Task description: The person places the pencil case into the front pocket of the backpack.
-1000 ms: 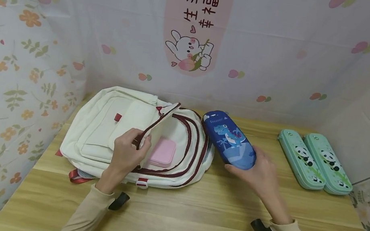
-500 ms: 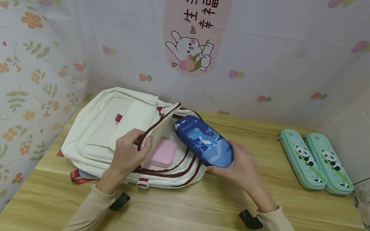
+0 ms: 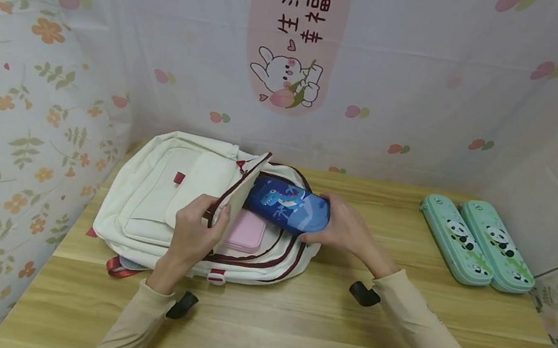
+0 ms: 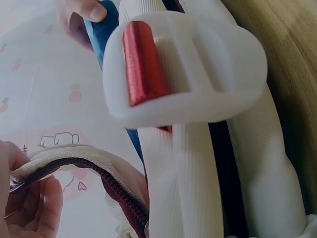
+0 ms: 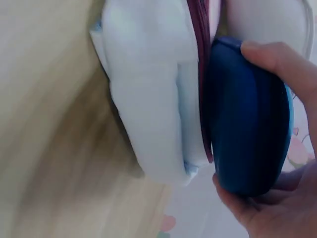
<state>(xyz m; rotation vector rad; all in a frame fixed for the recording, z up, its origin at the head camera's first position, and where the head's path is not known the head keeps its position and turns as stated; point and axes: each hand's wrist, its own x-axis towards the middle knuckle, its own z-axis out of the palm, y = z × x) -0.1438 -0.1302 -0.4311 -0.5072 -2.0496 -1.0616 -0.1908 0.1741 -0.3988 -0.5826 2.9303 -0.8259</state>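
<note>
A cream backpack (image 3: 149, 189) with dark red zips lies on its back on the wooden table, its front compartment unzipped. My left hand (image 3: 194, 234) pinches the zipped edge of the flap (image 4: 119, 173) and holds it raised. In my right hand (image 3: 344, 228) is a dark blue pencil case (image 3: 290, 205) with a dinosaur print, gripped by its near end between thumb and fingers. The case's far end is inside the opening, hidden behind the flap. A pink square item (image 3: 246, 231) lies inside the compartment, partly covered by the case and flap.
Two mint green pencil cases (image 3: 456, 240) with panda prints lie side by side at the right of the table (image 3: 285, 335). Behind stands a printed cloth backdrop (image 3: 408, 97). A white buckle (image 4: 185, 69) hangs close before the left wrist camera.
My right hand has carried the blue pencil case leftward from beside the backpack into its open compartment. My left hand keeps holding the flap up in nearly the same place.
</note>
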